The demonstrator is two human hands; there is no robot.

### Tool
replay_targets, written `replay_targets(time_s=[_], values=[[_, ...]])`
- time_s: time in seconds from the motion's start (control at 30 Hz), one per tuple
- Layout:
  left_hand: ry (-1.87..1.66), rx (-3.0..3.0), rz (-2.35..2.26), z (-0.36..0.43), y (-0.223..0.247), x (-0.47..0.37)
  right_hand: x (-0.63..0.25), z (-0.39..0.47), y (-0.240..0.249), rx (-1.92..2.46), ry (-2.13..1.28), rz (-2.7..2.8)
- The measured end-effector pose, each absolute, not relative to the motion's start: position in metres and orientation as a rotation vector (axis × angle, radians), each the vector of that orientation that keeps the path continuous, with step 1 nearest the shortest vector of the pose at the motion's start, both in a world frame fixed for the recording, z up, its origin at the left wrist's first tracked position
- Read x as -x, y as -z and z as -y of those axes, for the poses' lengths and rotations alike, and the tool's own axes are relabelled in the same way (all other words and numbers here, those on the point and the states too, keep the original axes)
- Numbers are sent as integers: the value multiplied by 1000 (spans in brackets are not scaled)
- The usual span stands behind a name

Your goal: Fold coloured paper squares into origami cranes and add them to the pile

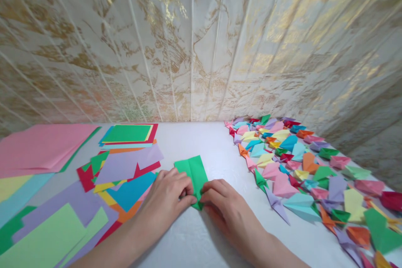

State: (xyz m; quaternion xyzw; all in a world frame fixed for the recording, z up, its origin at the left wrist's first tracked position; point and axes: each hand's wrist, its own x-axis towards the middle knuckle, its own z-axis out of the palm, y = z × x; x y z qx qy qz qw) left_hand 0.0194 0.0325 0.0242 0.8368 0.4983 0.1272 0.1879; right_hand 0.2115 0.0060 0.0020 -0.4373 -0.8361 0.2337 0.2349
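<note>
A green sheet of paper (195,172) with a lengthwise crease lies at the middle of the white table, its near end folded in toward a point. My left hand (173,188) is closed on its left near edge, thumb and fingers pressed at the folded part. On the right near edge, my right hand (221,201) pinches the same paper, fingers curled together. The fingertips partly hide the folded near end. Both hands are close to each other, with the tip of the paper between them.
Many small folded paper pieces (282,182) in mixed colours cover the table's right side. Coloured sheets and offcuts (125,163) lie at the left, with a small stack topped in green (127,132) and large pink sheets (40,146) farther back. A patterned curtain (191,50) hangs behind.
</note>
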Motion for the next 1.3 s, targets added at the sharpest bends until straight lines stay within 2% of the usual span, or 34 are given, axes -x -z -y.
replay_targets(time_s=[0.3, 1.3], values=[[-373, -2305, -1410, -36, -15, -20, -223, 5, -4, 1044, -396, 2471], [-365, -2254, -1465, -38, -10, -24, -215, 7, -6, 996, -203, 2581]])
